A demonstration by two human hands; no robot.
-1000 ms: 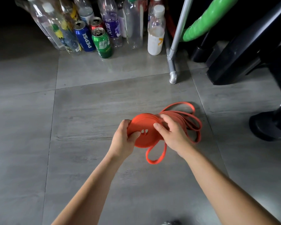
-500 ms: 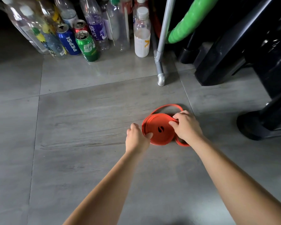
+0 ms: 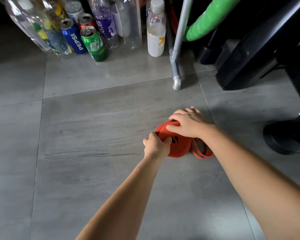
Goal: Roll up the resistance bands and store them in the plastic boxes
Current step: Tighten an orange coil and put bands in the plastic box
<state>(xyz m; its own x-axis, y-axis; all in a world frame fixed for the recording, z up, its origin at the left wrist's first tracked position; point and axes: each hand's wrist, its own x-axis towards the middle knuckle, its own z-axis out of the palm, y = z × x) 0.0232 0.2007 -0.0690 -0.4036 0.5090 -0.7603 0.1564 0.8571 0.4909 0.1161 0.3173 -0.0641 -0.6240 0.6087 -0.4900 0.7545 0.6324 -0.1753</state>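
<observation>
An orange resistance band (image 3: pixel 179 146) lies on the grey tiled floor, mostly wound into a flat coil, with a loose loop trailing out to its right under my right forearm. My left hand (image 3: pixel 156 145) grips the coil's near-left edge, thumb on top. My right hand (image 3: pixel 187 122) rests over the coil's far side with the fingers spread fairly flat, the thumb lying on the band. No plastic box is in view.
Empty bottles and drink cans, among them a green can (image 3: pixel 93 44) and a blue Pepsi can (image 3: pixel 73 38), stand along the back. A grey metal leg (image 3: pixel 177 66), a green tube (image 3: pixel 209 18) and black equipment bases (image 3: pixel 249 66) crowd the back right.
The coil went from held in the air down onto the floor. The loose loops shrank as more band wound on, and my right hand moved over the coil's far side.
</observation>
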